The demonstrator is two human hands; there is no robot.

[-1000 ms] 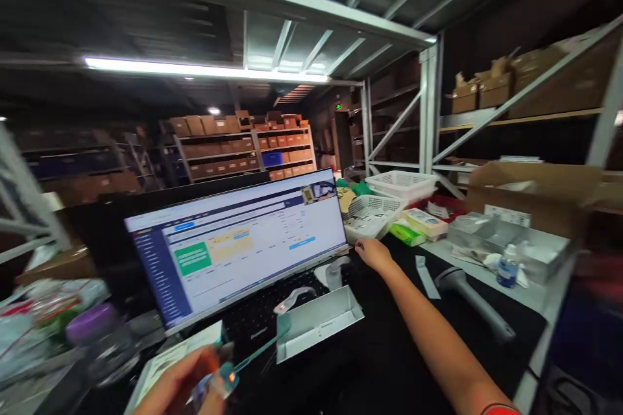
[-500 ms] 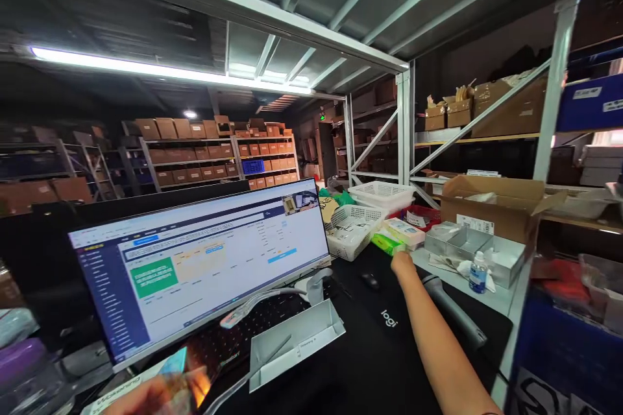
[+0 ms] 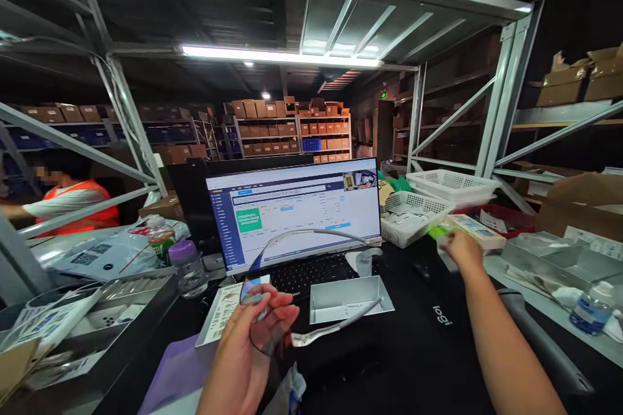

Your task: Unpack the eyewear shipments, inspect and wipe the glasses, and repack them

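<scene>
My left hand (image 3: 248,350) is closed on a pair of clear-framed glasses (image 3: 335,328), held in front of the laptop (image 3: 296,207). One temple arcs up across the screen; the other points right over a small metal tray (image 3: 348,298). My right hand (image 3: 460,248) reaches out to the right, at a green and white packet (image 3: 438,231) beside the white baskets (image 3: 413,217). Its fingers are blurred and turned away from me.
A black desk mat (image 3: 438,324) carries a mouse (image 3: 422,270) and a grey scanner (image 3: 535,337). Metal trays (image 3: 549,259), a small bottle (image 3: 586,308) and a cardboard box (image 3: 584,201) stand at right. A purple-capped bottle (image 3: 187,266) is left of the laptop. A person in orange (image 3: 73,201) sits far left.
My view has swung left. My left hand has risen with the glasses in front of the screen. My right hand has moved from the laptop's edge out to the packet by the baskets.
</scene>
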